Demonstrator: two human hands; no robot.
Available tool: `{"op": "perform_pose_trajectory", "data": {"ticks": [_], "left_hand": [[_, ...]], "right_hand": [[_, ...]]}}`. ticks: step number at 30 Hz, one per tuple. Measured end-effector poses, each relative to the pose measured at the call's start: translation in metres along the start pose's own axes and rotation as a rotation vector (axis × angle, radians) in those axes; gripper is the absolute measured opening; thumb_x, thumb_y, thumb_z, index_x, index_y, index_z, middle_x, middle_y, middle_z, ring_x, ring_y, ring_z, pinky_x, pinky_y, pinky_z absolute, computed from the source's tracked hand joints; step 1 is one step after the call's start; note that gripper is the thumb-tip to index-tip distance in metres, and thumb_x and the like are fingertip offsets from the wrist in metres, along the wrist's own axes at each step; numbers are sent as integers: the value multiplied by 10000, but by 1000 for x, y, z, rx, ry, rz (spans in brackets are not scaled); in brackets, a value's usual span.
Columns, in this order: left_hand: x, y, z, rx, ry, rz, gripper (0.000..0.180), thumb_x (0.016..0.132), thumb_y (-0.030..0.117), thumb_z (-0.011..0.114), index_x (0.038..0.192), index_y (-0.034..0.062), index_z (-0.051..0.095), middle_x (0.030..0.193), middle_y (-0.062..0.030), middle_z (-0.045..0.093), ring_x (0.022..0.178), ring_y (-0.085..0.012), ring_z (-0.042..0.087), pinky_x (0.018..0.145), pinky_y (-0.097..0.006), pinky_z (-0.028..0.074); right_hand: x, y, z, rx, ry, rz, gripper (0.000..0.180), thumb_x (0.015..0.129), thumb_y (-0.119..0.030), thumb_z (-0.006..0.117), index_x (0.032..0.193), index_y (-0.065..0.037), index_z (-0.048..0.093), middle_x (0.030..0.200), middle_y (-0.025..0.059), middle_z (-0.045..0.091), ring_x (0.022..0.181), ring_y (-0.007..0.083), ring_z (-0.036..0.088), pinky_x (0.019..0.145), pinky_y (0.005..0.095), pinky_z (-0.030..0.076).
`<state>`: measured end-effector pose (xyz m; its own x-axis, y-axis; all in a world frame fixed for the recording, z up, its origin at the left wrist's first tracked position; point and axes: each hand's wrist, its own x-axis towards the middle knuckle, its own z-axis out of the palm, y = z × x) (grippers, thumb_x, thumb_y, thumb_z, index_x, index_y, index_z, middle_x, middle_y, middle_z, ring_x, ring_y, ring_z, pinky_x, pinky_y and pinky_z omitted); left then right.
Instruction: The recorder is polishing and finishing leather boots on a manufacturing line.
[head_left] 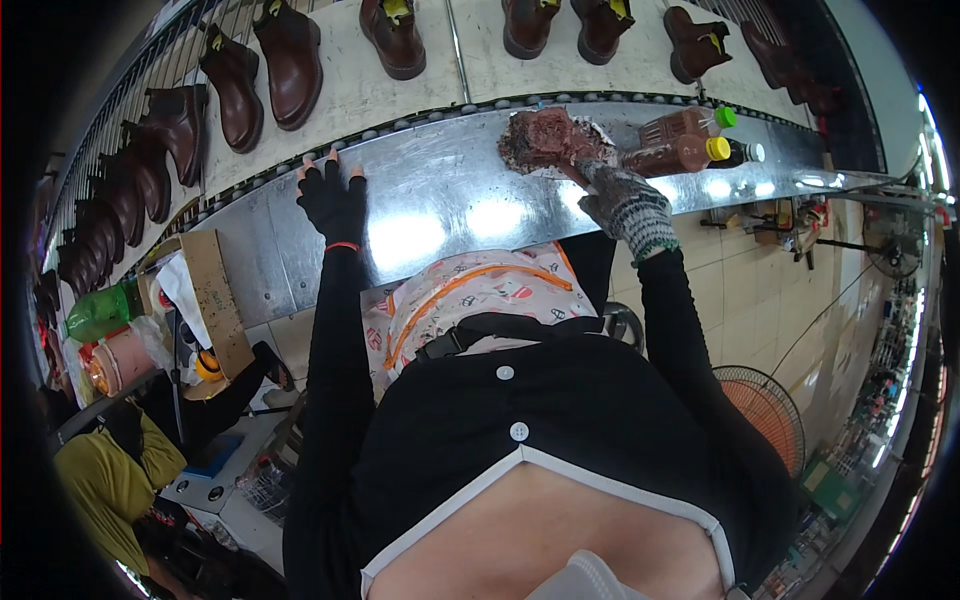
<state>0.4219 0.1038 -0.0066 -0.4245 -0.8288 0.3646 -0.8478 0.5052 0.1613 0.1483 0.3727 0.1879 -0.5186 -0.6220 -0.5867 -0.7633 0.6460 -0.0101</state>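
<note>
My left hand (pixel 333 202), in a black fingerless glove, lies with fingers spread at the far edge of the metal ledge (pixel 420 170), beside the conveyor. My right hand (pixel 625 205), in a grey knitted glove, is closed at the near right side of a brown-smeared heap (pixel 550 140) on crumpled foil. What its fingers grip is mostly hidden; a brown-stained, handle-like piece shows by the fingertips. Brown ankle boots (pixel 288 62) stand along the pale conveyor belt (pixel 350 95) beyond both hands. Neither hand touches a boot.
Right of the heap lie a brown-filled bottle with a yellow cap (pixel 672 157), another with a green cap (pixel 680 125) and a dark bottle with a white cap (pixel 745 153). A cardboard box (pixel 215 290) stands at left, near another person (pixel 120 460). An orange fan (pixel 760 410) is at right.
</note>
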Motion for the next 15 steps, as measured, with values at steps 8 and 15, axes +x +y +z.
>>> {"op": "perform_pose_trajectory", "data": {"ticks": [8,15], "left_hand": [[-1,0,0,-16,-2,-9,560,850,435,607,1359,222,515,1452,-209,391,1364,-374,330,1091,-521,265],[-1,2,-2,-2,-16,-21,560,850,431,610,1361,222,514,1443,-211,403,1359,-381,337,1082,-522,275]], "right_hand": [[-13,4,10,25,38,33,518,879,-348,579,1331,-117,478,1213,182,604,1110,340,589,945,436,474],[-28,6,-2,53,86,0,469,872,-342,596,1283,-128,521,1170,161,628,1095,318,602,924,439,488]]}}
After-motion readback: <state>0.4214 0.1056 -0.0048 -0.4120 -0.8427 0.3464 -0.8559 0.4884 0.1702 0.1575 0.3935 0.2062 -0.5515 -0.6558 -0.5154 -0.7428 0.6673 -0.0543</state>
